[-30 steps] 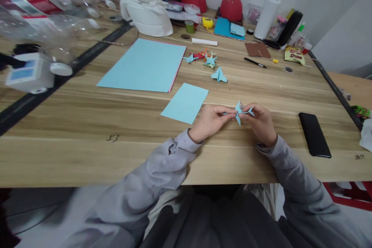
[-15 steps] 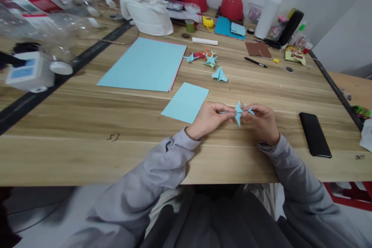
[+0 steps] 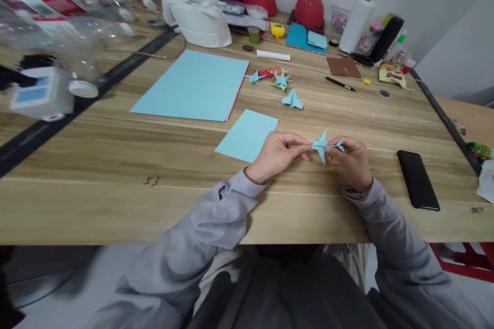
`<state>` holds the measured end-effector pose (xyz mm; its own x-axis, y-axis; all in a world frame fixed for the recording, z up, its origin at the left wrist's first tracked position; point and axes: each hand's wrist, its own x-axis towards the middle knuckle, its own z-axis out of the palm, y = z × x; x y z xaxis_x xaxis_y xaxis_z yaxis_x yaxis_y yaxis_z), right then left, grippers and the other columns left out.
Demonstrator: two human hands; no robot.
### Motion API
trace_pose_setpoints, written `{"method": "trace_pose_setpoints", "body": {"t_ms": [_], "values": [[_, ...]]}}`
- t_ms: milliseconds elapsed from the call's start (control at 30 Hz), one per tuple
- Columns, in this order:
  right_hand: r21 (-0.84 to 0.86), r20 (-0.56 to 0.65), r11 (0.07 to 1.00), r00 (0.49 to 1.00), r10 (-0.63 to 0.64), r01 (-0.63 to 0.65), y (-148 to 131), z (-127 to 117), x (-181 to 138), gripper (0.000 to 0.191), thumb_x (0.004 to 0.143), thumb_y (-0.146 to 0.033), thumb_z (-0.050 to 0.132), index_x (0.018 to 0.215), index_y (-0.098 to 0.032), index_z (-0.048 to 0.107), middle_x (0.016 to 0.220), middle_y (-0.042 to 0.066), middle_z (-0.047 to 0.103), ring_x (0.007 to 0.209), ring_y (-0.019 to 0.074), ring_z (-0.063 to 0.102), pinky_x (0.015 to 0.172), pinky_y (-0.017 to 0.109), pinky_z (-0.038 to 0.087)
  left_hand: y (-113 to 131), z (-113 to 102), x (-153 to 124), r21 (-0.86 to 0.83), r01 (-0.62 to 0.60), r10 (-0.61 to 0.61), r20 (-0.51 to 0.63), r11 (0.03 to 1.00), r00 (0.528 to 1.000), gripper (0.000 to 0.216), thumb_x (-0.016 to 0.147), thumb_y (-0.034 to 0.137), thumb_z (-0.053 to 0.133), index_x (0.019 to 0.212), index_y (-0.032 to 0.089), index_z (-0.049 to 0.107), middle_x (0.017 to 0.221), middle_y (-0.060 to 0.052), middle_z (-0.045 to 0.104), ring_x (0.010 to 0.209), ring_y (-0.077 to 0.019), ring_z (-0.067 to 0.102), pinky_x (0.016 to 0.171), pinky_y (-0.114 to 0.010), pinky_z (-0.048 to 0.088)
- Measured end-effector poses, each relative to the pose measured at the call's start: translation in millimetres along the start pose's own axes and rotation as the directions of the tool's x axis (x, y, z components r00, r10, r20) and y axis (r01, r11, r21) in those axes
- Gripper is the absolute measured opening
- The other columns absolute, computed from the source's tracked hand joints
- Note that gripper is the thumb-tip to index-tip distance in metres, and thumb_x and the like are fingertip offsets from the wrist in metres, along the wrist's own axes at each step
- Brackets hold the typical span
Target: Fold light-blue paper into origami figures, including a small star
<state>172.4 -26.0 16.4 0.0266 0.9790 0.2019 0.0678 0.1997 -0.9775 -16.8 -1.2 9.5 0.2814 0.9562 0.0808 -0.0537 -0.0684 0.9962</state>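
A light-blue paper plane [image 3: 320,146], wings spread, points left over the table [image 3: 96,211].

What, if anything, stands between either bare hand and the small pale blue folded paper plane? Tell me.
Nothing visible: the left hand pinches the pale blue paper plane at one end, the right hand near the other. A small orange curved thing shows beside that hand.

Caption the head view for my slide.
Left hand and right hand pinch a blue paper plane above the table.

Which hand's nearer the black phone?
Right. The right hand, holding the blue paper plane near its tail, is left of the black phone, not touching; the left hand, at the plane's nose, is farther left.
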Motion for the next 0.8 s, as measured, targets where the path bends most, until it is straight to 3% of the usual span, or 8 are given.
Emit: {"method": "trace_pose_setpoints", "body": {"t_ms": [167,333,467,533,667,800], "values": [[-0.026,-0.042,1.0,0.999,-0.008,0.007,4.4,-4.2,2.6,0.022,0.065,-0.035,0.082,0.067,-0.02,0.067,0.063,-0.002,0.062,0.056,0.0121,0.054,0.055,0.027,0.045,0.3,-5.4,1.7,0.034,-0.027,0.026,0.032,0.999,0.999,0.018,0.075,0.03,0.073,0.081,0.013,0.076,0.078,-0.009,0.077,0.058,-0.015,0.07,0.058,-0.025,0.055],[-0.075,-0.162,0.996,0.985,-0.062,0.051,8.9,-9.5,5.2,0.02,0.065,-0.036,0.081,0.07,-0.021,0.068,0.063,-0.002,0.063,0.057,0.0121,0.055,0.058,0.028,0.047,-0.6,-8.0,4.2,-0.018,-0.058,0.055,-0.101,0.998,0.993,0.026,0.076,0.03,0.071,0.093,0.011,0.073,0.094,-0.013,0.078,0.059,-0.0134,0.069,0.055,-0.024,0.053],[-0.071,-0.107,0.997,0.993,-0.043,0.036,8.5,-6.1,3.6,0.022,0.065,-0.036,0.081,0.07,-0.02,0.067,0.061,-0.003,0.062,0.053,0.011,0.053,0.053,0.027,0.045,-0.3,-1.1,-0.8,-0.032,-0.074,0.073,-0.03,0.997,0.997,0.043,0.07,0.029,0.076,0.11,0.013,0.07,0.112,-0.014,0.074,0.062,-0.0116,0.069,0.059,-0.024,0.055],[-0.063,-0.074,0.998,0.997,-0.028,0.023,7.8,-3.1,2.0,0.022,0.065,-0.036,0.082,0.069,-0.02,0.067,0.061,-0.003,0.062,0.053,0.0106,0.053,0.052,0.026,0.045,-0.8,4.1,-3.4,-0.025,-0.074,0.074,0.004,0.997,0.997,0.041,0.069,0.032,0.078,0.106,0.014,0.073,0.116,-0.013,0.073,0.064,-0.0113,0.068,0.062,-0.024,0.056],[-0.083,-0.025,0.996,1.0,-0.013,0.011,10.0,0.9,-0.9,0.021,0.067,-0.036,0.081,0.07,-0.02,0.068,0.064,-0.002,0.064,0.058,0.0113,0.055,0.057,0.026,0.047,-6.9,12.0,-3.6,-0.045,-0.029,0.03,0.014,0.999,0.999,0.028,0.069,0.037,0.076,0.084,0.014,0.075,0.097,-0.01,0.076,0.058,-0.0112,0.064,0.059,-0.026,0.055],[-0.201,-0.016,0.977,0.997,-0.08,0.075,18.5,0.6,-2.1,0.016,0.071,-0.034,0.077,0.074,-0.02,0.069,0.074,0.001,0.068,0.068,0.0142,0.06,0.063,0.028,0.05,-14.3,13.6,-1.4,0.049,0.02,-0.019,-0.025,0.999,1.0,0.019,0.073,0.03,0.07,0.082,0.014,0.075,0.079,-0.007,0.075,0.054,-0.0103,0.058,0.054,-0.023,0.05]]}}
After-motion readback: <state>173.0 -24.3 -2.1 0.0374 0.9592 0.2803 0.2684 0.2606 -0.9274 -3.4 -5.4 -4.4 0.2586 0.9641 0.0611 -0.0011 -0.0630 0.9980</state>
